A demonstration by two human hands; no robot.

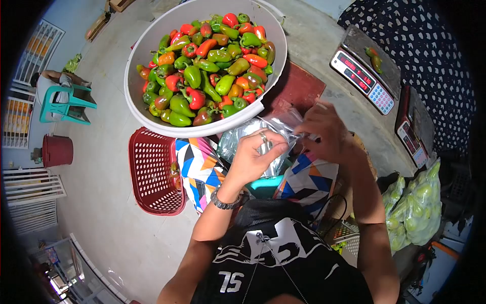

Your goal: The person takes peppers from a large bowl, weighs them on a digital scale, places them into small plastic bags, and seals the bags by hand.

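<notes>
The left hand [261, 152] and the right hand [324, 133] each pinch a clear plastic bag [289, 120] — it spans the gap between them — while just beyond stands a pale tub [195, 130] heaped with red and green peppers [192, 76]

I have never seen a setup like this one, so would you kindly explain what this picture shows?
There is no machine here: a person works with two bare hands. The one picture comes from a camera worn on the head, looking forward and down. The left hand and right hand are close together, and their fingers appear to pinch some clear plastic. Just beyond them, a large pale tub holds red, green and orange peppers. A red basket stands to the left. To the right are a scale with some peppers on it and a second scale.
</notes>
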